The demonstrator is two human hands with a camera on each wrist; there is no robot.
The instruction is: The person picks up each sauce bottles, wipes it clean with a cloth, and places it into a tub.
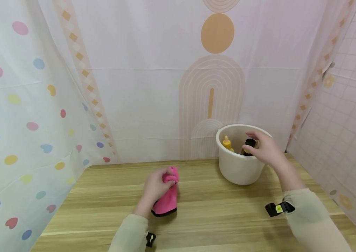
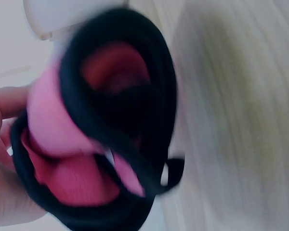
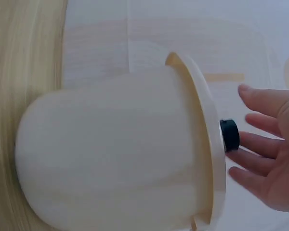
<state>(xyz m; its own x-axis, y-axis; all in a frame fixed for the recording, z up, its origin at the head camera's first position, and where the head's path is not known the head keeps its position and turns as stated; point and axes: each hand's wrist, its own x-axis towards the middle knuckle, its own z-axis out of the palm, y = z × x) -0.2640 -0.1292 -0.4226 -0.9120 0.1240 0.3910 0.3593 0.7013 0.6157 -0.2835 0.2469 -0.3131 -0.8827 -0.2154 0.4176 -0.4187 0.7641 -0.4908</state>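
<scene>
A pink cloth with black edging [image 1: 167, 203] hangs from my left hand [image 1: 156, 185], whose thumb and fingers pinch its upper end. Its folds curl into loops in the left wrist view, where the cloth [image 2: 62, 120] is blurred. My right hand [image 1: 267, 148] is over the rim of a cream bucket [image 1: 241, 171], its fingers spread around the black cap [image 1: 250, 142] of a dark bottle inside. In the right wrist view the cap [image 3: 230, 135] pokes above the rim, right at my loosely extended fingers. The bottle's lower part is hidden by the bucket wall.
A yellow bottle with a pointed nozzle [image 1: 227, 143] stands at the left inside the bucket. The wood-grain table [image 1: 209, 217] runs back to a patterned curtain [image 1: 152, 105]. A dotted curtain [image 1: 23, 115] borders the left, a gridded one [image 1: 345, 133] the right.
</scene>
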